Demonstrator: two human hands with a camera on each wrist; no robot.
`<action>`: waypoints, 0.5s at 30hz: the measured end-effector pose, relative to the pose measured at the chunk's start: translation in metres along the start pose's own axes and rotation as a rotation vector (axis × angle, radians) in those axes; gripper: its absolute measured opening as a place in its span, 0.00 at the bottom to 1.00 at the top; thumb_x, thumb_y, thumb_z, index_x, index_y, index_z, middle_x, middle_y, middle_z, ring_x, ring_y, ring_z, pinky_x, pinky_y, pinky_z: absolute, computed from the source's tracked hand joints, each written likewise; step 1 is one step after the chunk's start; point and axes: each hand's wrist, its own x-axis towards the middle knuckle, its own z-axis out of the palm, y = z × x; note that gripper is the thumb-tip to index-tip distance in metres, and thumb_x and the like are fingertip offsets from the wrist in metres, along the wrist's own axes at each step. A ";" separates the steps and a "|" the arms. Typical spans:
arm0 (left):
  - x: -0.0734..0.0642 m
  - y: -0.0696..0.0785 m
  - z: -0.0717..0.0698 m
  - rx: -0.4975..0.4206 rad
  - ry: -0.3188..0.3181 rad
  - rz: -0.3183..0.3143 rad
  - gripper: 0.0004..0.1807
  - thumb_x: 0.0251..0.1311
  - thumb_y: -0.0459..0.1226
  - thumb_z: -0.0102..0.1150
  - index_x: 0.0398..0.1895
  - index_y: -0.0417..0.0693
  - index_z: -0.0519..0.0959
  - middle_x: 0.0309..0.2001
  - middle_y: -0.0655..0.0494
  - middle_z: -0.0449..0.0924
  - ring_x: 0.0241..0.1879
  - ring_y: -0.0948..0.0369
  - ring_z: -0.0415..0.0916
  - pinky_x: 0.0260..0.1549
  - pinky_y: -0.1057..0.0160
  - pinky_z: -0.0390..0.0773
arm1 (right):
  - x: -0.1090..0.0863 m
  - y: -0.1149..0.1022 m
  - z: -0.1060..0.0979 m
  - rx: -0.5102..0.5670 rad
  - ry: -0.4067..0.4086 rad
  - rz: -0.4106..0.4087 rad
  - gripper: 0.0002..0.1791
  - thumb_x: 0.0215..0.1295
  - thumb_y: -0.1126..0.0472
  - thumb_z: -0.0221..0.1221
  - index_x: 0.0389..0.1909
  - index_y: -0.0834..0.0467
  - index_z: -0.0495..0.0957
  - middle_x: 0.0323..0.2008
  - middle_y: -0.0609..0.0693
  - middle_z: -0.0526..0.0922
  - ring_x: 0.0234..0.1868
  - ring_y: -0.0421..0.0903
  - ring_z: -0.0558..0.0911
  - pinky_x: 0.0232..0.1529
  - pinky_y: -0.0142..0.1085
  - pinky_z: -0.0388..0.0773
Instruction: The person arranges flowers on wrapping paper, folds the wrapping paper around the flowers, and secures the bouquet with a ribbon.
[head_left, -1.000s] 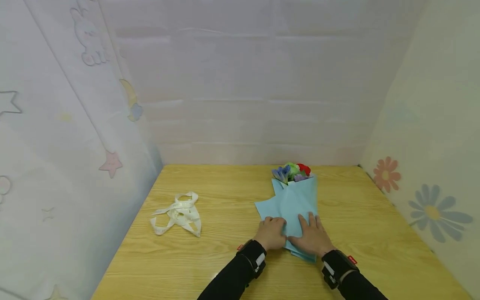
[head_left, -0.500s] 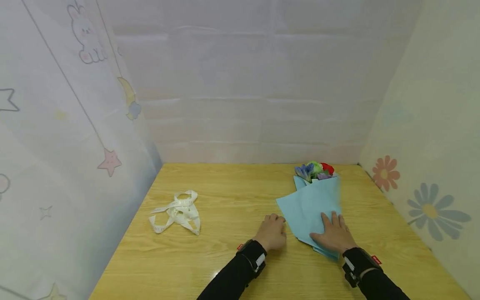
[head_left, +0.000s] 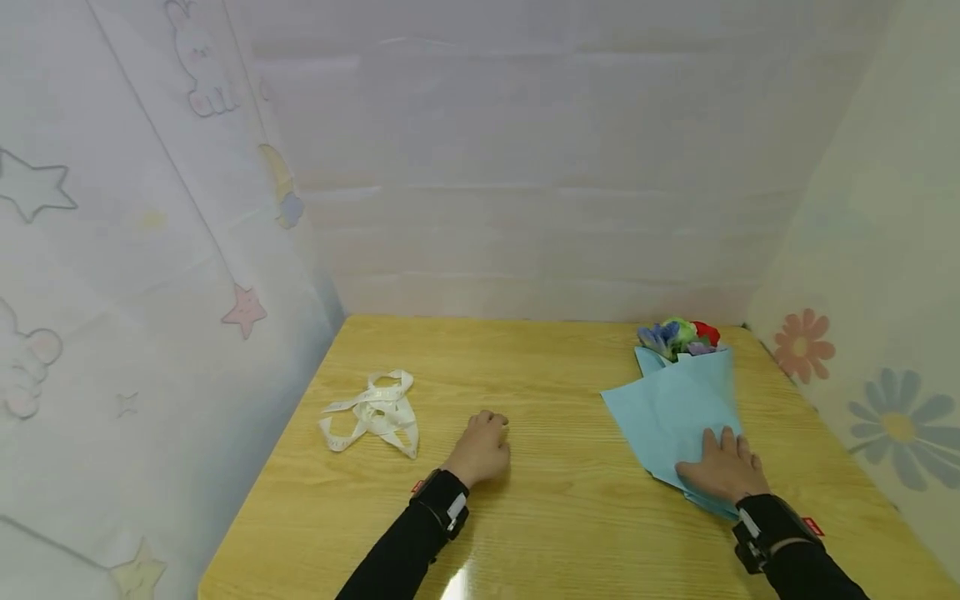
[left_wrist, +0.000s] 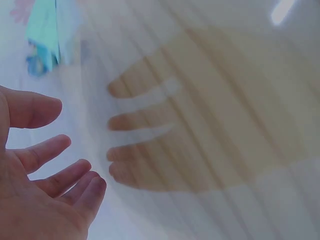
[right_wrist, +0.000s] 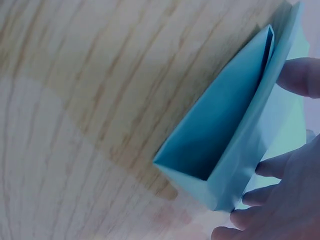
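A bouquet wrapped in light blue paper (head_left: 678, 412) lies on the right of the table, its blue, green, red and purple flowers (head_left: 681, 337) showing at the far end. My right hand (head_left: 726, 468) rests on the lower part of the wrap with fingers spread. The right wrist view shows the folded bottom end of the paper (right_wrist: 215, 120) beside those fingers. My left hand (head_left: 480, 448) is over the middle of the table, holding nothing, its fingers relaxed and apart in the left wrist view. To its left lies a loose, tangled cream ribbon (head_left: 378, 412) with printed marks.
The wooden table (head_left: 540, 533) has a printed cloth wall (head_left: 187, 333) on its left, a plain pale backdrop (head_left: 540, 208) behind and a flower-printed wall (head_left: 862, 333) on its right. Both wrists wear black straps with cameras.
The wrapped bouquet has slid to the right under my right hand. My left hand has come off the paper and moved left toward the ribbon. The head view has shifted slightly.
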 end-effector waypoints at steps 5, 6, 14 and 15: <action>-0.020 -0.027 -0.035 -0.055 0.042 -0.078 0.20 0.73 0.34 0.52 0.66 0.36 0.73 0.63 0.36 0.69 0.66 0.37 0.64 0.59 0.41 0.71 | 0.005 -0.012 0.010 -0.029 0.137 -0.127 0.47 0.63 0.54 0.58 0.67 0.86 0.51 0.67 0.89 0.45 0.66 0.86 0.44 0.62 0.75 0.45; -0.023 -0.031 -0.041 -0.074 0.054 -0.099 0.21 0.73 0.34 0.53 0.66 0.36 0.73 0.64 0.35 0.69 0.66 0.37 0.63 0.59 0.40 0.70 | 0.007 -0.017 0.013 -0.036 0.161 -0.157 0.44 0.62 0.58 0.56 0.67 0.86 0.52 0.67 0.88 0.46 0.66 0.86 0.46 0.62 0.75 0.46; -0.044 -0.066 -0.074 -0.004 0.238 -0.222 0.31 0.69 0.39 0.62 0.72 0.39 0.67 0.70 0.33 0.63 0.70 0.35 0.57 0.65 0.35 0.60 | 0.012 -0.042 0.027 -0.046 0.132 -0.194 0.35 0.71 0.58 0.49 0.71 0.78 0.58 0.68 0.85 0.50 0.65 0.85 0.51 0.59 0.76 0.52; -0.045 -0.070 -0.077 0.008 0.258 -0.240 0.35 0.68 0.40 0.64 0.74 0.40 0.65 0.72 0.32 0.60 0.72 0.34 0.55 0.66 0.33 0.57 | 0.012 -0.043 0.027 -0.056 0.116 -0.183 0.35 0.72 0.57 0.49 0.71 0.78 0.58 0.68 0.86 0.50 0.66 0.85 0.50 0.60 0.76 0.51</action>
